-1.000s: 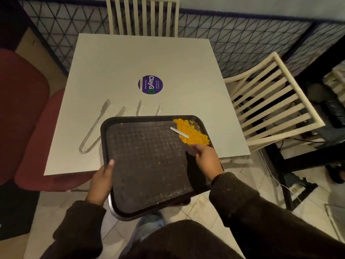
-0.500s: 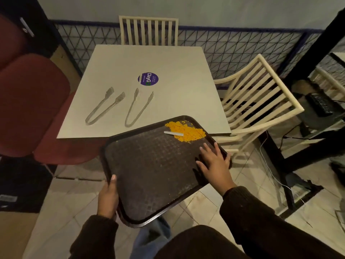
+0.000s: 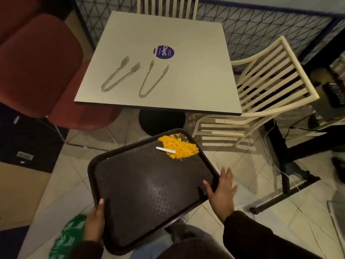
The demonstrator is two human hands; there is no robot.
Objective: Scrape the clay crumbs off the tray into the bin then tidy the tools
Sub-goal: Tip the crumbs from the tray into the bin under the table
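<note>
Finding: the dark tray (image 3: 141, 187) is off the table (image 3: 196, 86) and held in the air above the floor tiles (image 3: 242, 165) and the person's lap. It is turned at an angle to the table edge.

Task material: the orange clay crumbs (image 3: 180, 147) lie in one heap at the tray's far right corner, close against the rim. A white scraper (image 3: 165, 150) lies loose on the tray, its end touching the heap. No hand holds it.

Left hand (image 3: 94, 224): grips the near left rim, thumb laid over the top. The fingers are beneath the tray and hidden.

Right hand (image 3: 222, 192): fingers straight and spread apart, thumb resting over the right rim. It steadies the edge and does not clasp it.

Tools: two pairs of metal tongs (image 3: 119, 75) (image 3: 153, 80) lie side by side on the table, near a round purple sticker (image 3: 163, 51), untouched.

Bin: none plainly in view. A green, blurred object (image 3: 68, 238) shows at lower left; I cannot tell what it is.

Risks, as judged:
- The load appears to rest mainly on the left grip. A slip there would likely tip the tray.
- The heap sits by the rim, so a tilt toward that corner would probably spill crumbs onto the tiles.
- The unheld scraper could slide off first.
- Carrying past the cream slatted chair (image 3: 270, 75) risks knocking the corner.
</note>
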